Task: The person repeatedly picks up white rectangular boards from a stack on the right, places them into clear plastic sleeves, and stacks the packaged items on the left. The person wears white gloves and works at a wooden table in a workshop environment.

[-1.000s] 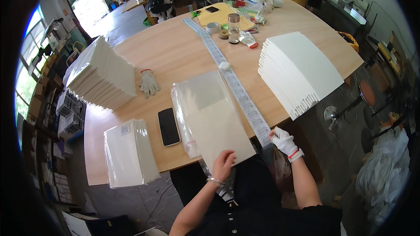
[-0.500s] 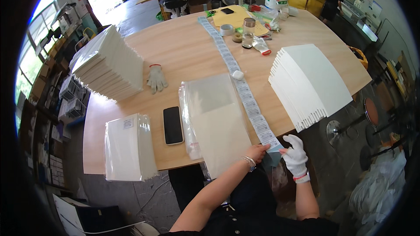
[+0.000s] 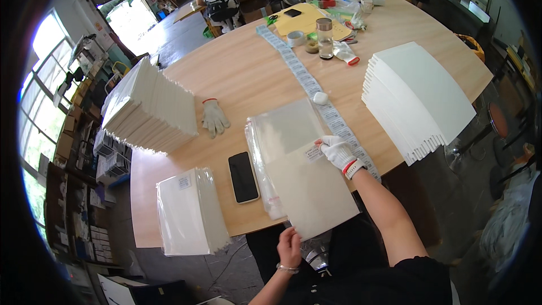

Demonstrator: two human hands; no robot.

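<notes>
My right hand, in a white glove with bare fingertips, pinches the edge of a small printed white label. The label is at the face of a white board, against it or just over it. My bare left hand is closed at the board's near left corner, which juts past the table edge. Under the board's far part lie clear plastic bags. A strip of printed labels runs up the table beside them, with a small white rounded object on it.
Bagged white boards and a black phone lie to the left. Behind them are a tall white stack and a glove. White boards fan out at right. A glass bottle and tape roll stand farther back.
My right hand has moved from the strip's near end up and left onto the board with a label. My left hand has left the strip for the board's near left corner. The view has shifted.
</notes>
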